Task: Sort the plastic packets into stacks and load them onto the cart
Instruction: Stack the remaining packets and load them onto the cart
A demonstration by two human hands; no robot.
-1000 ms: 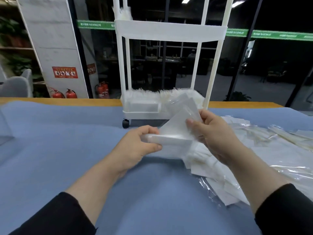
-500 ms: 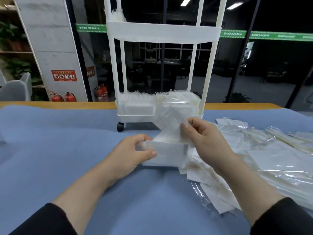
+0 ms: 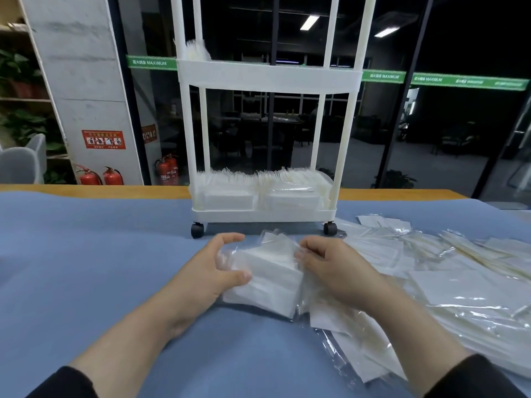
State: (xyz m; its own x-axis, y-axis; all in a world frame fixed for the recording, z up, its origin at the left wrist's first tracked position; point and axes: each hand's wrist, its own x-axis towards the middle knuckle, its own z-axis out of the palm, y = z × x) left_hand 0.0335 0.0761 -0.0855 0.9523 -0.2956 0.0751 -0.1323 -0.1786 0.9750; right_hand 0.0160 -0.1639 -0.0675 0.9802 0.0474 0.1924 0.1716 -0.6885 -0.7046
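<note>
Plastic packets, gathered in one white stack (image 3: 267, 280), sit low over the blue worktop (image 3: 86, 254) just in front of the cart (image 3: 264, 214), gripped on one side by the left hand (image 3: 214, 271), thumb on the near face and fingers curled behind, and pinched at the opposite edge by the right hand (image 3: 333, 265). Loose packets (image 3: 431, 282) lie spread to the right, some under the right forearm. The white cart's bottom tray holds upright rows of packets (image 3: 258, 188), with a few more (image 3: 196, 50) on its upper tray.
</note>
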